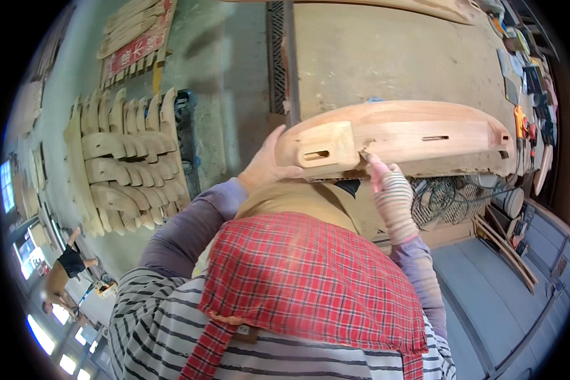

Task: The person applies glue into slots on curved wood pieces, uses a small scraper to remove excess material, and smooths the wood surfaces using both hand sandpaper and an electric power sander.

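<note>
Over the dusty workbench [386, 57] you hold the curved wooden rail [399, 136] with its long axis running left to right, your bare left hand [264, 166] cupping its near left end while your gloved right hand [389, 193] pinches its lower edge toward the middle.

Stacked curved wooden parts [123, 164] on the floor, tangled cables [440, 199] beside a workbench [392, 57]
</note>
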`<state>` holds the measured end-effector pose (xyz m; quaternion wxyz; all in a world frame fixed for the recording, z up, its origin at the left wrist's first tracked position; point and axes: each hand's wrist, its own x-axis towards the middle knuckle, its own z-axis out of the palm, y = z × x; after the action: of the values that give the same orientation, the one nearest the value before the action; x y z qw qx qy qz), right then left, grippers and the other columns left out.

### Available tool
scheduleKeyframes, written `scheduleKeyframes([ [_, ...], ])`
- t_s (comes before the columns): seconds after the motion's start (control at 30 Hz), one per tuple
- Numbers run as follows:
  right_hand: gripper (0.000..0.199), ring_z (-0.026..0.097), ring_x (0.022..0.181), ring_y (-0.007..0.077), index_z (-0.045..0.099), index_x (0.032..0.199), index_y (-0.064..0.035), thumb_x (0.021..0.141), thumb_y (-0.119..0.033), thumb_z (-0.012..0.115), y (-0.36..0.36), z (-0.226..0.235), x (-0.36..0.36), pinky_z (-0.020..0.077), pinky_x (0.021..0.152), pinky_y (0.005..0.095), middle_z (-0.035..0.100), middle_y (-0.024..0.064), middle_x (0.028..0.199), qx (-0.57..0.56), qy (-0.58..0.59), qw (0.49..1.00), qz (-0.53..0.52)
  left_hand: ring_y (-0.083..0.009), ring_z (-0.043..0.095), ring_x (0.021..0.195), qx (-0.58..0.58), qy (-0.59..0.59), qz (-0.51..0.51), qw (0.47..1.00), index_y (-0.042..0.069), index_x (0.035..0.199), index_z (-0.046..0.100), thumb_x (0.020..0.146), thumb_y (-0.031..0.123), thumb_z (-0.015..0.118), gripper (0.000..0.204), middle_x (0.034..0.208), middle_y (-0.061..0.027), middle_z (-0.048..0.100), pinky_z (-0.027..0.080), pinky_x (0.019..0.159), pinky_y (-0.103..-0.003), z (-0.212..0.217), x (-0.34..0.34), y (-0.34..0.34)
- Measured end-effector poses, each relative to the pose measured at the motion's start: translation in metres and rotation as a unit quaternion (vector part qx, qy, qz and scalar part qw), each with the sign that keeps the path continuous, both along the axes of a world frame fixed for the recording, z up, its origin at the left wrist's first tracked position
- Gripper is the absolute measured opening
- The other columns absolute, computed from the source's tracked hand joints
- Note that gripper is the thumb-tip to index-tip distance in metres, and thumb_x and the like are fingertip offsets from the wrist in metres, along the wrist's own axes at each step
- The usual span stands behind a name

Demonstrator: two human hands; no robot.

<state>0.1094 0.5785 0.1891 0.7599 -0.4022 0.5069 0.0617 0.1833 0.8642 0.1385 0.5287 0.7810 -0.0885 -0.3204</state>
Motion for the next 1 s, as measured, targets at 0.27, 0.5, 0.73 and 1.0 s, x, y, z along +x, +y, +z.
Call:
scheduleKeyframes([
  [0.27, 0.024, 0.063, 0.096, 0.016, 0.066, 0.116, 0.0018, 0.095, 0.001, 0.056, -0.011, 0.037, -0.003, 0.0501, 0.085, 0.0244, 0.067, 0.009, 0.101, -0.397, -0.137, 0.788, 0.451, -0.0348, 0.043, 0.127, 0.024, -0.187, -0.025, 0.982, 0.014, 0.138, 0.052, 0.083, 0.027, 0.074, 0.061, 0.141, -0.016, 0.04, 0.039, 0.107, -0.04, 0.001, -0.003, 0.004],
  [0.5, 0.026, 0.063, 0.093, 0.0171, 0.066, 0.117, 0.0, 0.094, 0.003, 0.054, 0.015, 0.065, 0.062, 0.0494, 0.086, 0.0253, 0.066, 0.0099, 0.099, -0.414, -0.199, 0.703, 0.543, -0.0368, 0.044, 0.125, 0.01, -0.285, 0.006, 0.958, 0.018, 0.131, 0.059, 0.082, 0.033, 0.073, 0.053, 0.138, -0.013, 0.044, 0.044, 0.103, -0.044, -0.002, -0.016, -0.001],
  [0.73, 0.028, 0.064, 0.092, 0.0186, 0.066, 0.117, -0.0013, 0.091, 0.006, 0.056, 0.05, 0.065, 0.11, 0.0502, 0.081, 0.025, 0.067, 0.0109, 0.1, -0.399, -0.234, 0.562, 0.686, -0.0346, 0.047, 0.124, -0.024, -0.227, 0.153, 0.961, 0.01, 0.134, 0.051, 0.08, 0.034, 0.077, 0.065, 0.134, -0.0138, 0.048, 0.045, 0.102, -0.042, -0.015, -0.04, -0.005],
  [1.0, 0.029, 0.05, 0.063, 0.0053, 0.061, 0.125, -0.0075, 0.101, -0.022, 0.053, 0.007, 0.05, 0.085, 0.0419, 0.054, 0.0212, 0.059, -0.0009, 0.085, -0.363, -0.179, 0.785, 0.469, -0.036, 0.045, 0.128, -0.02, -0.024, 0.13, 0.991, 0.001, 0.141, 0.036, 0.075, 0.039, 0.081, 0.089, 0.134, -0.0237, 0.045, 0.04, 0.106, -0.042, -0.005, -0.017, -0.007],
])
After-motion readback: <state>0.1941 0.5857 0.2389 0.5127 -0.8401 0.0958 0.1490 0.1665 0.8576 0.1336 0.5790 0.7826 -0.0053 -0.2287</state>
